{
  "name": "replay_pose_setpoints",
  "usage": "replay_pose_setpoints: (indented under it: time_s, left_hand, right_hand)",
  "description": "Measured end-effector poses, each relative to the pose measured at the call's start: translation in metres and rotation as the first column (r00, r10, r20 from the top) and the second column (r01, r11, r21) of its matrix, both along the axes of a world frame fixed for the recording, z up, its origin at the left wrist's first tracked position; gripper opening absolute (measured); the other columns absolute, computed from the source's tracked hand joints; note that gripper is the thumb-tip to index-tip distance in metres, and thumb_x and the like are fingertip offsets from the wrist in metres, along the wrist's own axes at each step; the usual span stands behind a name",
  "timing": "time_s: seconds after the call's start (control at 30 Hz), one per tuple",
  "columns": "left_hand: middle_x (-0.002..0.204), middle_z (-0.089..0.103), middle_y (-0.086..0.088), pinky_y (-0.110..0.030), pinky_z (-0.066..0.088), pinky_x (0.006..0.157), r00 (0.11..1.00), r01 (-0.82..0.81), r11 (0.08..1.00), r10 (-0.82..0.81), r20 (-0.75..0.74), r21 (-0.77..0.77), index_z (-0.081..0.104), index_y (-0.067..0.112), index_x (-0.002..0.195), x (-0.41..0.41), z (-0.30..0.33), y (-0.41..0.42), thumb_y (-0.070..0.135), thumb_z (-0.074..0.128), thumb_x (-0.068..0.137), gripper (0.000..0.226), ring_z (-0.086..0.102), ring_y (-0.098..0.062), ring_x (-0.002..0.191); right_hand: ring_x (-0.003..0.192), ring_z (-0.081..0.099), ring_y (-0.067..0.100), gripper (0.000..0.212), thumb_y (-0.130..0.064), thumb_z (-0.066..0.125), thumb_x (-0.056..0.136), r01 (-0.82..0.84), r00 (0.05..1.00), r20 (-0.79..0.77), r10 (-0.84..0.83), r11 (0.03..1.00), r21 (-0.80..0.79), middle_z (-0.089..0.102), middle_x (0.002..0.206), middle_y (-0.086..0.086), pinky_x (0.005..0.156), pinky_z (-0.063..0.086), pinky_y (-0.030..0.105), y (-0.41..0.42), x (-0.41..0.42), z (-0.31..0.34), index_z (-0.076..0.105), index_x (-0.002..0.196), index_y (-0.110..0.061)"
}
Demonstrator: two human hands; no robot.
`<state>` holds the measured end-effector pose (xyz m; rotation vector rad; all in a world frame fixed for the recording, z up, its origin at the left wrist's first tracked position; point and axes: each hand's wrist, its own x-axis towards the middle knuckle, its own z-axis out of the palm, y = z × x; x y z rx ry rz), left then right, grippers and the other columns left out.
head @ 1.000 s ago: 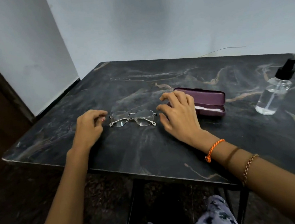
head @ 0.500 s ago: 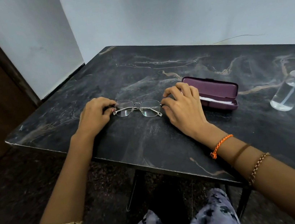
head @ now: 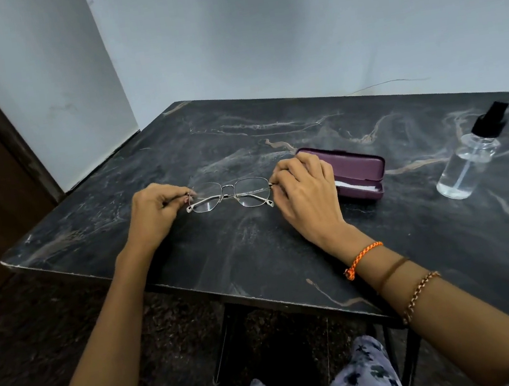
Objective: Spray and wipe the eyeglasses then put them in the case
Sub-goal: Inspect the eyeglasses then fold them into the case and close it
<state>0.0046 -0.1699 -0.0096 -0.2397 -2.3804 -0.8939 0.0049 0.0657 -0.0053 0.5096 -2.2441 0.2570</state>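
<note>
Eyeglasses (head: pixel 230 194) sat near the middle of the dark marbled table (head: pixel 255 258) in the head view, thin metal frame, lenses facing up toward me, temples folded under or behind; I could not tell which. I could not tell whether the frame rested on the tabletop or was raised just clear of it.

My left hand (head: pixel 154 211) was at the frame's 9 o'clock end, fingers curled in tight, thumb and fingertips pinched on the left hinge corner. My right hand (head: pixel 306 190) was at the 3 o'clock end, fingers likewise curled, pinching the right hinge corner, palm down. Both hands had hold of the glasses and nothing else.

Case (head: pixel 356 172), maroon, hard shell, lay just beyond the right hand at roughly 2 o'clock from the glasses. Its lid stood slightly ajar and something white showed in the gap along its near edge. My right knuckles overlapped its left end in the picture; whether they touched it I could not tell.

Spray bottle (head: pixel 468 162), clear with a black nozzle cap, stood tilted in the lens distortion at 3 o'clock, well apart from the case, a shallow level of clear liquid in the bottom.

An orange thread band (head: pixel 362 258) ringed my right wrist.
</note>
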Motion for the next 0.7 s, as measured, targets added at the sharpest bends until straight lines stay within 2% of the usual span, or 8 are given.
replay_pose_setpoints:
  time_s: [0.07, 0.17, 0.3, 0.37, 0.47, 0.53, 0.7]
  left_hand:
    - [0.087, 0.071, -0.015, 0.000, 0.036, 0.071, 1.000, 0.022, 0.998, -0.023, 0.004, 0.056, 0.072, -0.003, 0.087, 0.000, 0.002, 0.006, -0.010, 0.066, 0.076, 0.015, 0.052, 0.008, 0.076]
    - [0.086, 0.070, -0.012, 0.000, 0.037, 0.071, 0.998, 0.066, 0.992, -0.065, -0.019, 0.103, 0.071, -0.004, 0.089, -0.006, 0.009, 0.020, -0.010, 0.066, 0.076, 0.016, 0.050, 0.016, 0.075]
    - [0.082, 0.066, -0.001, 0.000, 0.037, 0.072, 0.986, 0.151, 0.982, -0.141, -0.089, 0.116, 0.072, -0.003, 0.088, -0.020, 0.023, 0.048, -0.009, 0.066, 0.076, 0.014, 0.051, 0.014, 0.078]
    - [0.082, 0.066, 0.001, -0.003, 0.038, 0.071, 0.974, 0.201, 0.976, -0.190, -0.120, 0.081, 0.073, -0.002, 0.086, -0.029, 0.030, 0.065, -0.008, 0.066, 0.076, 0.013, 0.053, 0.007, 0.078]
    - [0.083, 0.071, -0.009, -0.019, 0.040, 0.067, 0.958, 0.256, 0.967, -0.255, -0.130, -0.005, 0.073, -0.001, 0.085, -0.044, 0.033, 0.092, -0.008, 0.065, 0.077, 0.013, 0.053, -0.015, 0.079]
    - [0.085, 0.072, -0.012, -0.024, 0.036, 0.069, 0.956, 0.274, 0.961, -0.275, -0.102, -0.025, 0.073, 0.000, 0.087, -0.052, 0.029, 0.107, -0.007, 0.063, 0.079, 0.014, 0.051, -0.018, 0.081]
    - [0.093, 0.070, -0.010, -0.031, 0.040, 0.076, 0.952, 0.304, 0.952, -0.302, -0.054, 0.033, 0.071, 0.000, 0.095, -0.068, 0.020, 0.128, -0.006, 0.058, 0.084, 0.018, 0.050, -0.020, 0.086]
  right_hand:
    - [0.097, 0.060, 0.029, 0.005, -0.013, 0.066, 0.075, 0.002, 0.999, -0.042, -0.004, 0.998, -0.055, 0.070, 0.088, 0.005, 0.079, 0.029, 0.031, 0.006, 0.001, 0.003, 0.068, 0.078, -0.009]
    - [0.101, 0.042, 0.021, 0.007, -0.013, 0.064, 0.078, -0.006, 0.995, -0.101, -0.008, 0.990, -0.143, 0.070, 0.090, 0.006, 0.079, 0.029, 0.032, 0.019, 0.003, 0.011, 0.067, 0.080, -0.008]
    - [0.102, 0.037, 0.020, 0.011, -0.015, 0.060, 0.079, 0.025, 0.993, -0.105, -0.055, 0.963, -0.269, 0.069, 0.095, 0.007, 0.079, 0.027, 0.031, 0.045, 0.004, 0.023, 0.067, 0.083, -0.009]
    - [0.102, 0.038, 0.021, 0.009, -0.015, 0.061, 0.079, 0.051, 0.995, -0.061, -0.075, 0.942, -0.333, 0.068, 0.097, 0.007, 0.077, 0.024, 0.028, 0.060, 0.003, 0.028, 0.067, 0.084, -0.010]
    - [0.103, 0.047, 0.030, 0.007, -0.014, 0.062, 0.081, 0.116, 0.993, 0.030, -0.113, 0.907, -0.406, 0.067, 0.099, 0.005, 0.076, 0.018, 0.023, 0.082, 0.003, 0.026, 0.067, 0.085, -0.012]
    - [0.102, 0.047, 0.032, 0.006, -0.014, 0.063, 0.083, 0.160, 0.987, 0.084, -0.137, 0.886, -0.435, 0.067, 0.100, 0.004, 0.074, 0.015, 0.020, 0.094, 0.002, 0.020, 0.068, 0.085, -0.012]
    - [0.103, 0.041, 0.022, 0.012, -0.021, 0.058, 0.087, 0.286, 0.953, 0.235, -0.190, 0.822, -0.493, 0.063, 0.101, 0.001, 0.074, 0.015, 0.021, 0.106, -0.004, 0.009, 0.067, 0.085, -0.013]
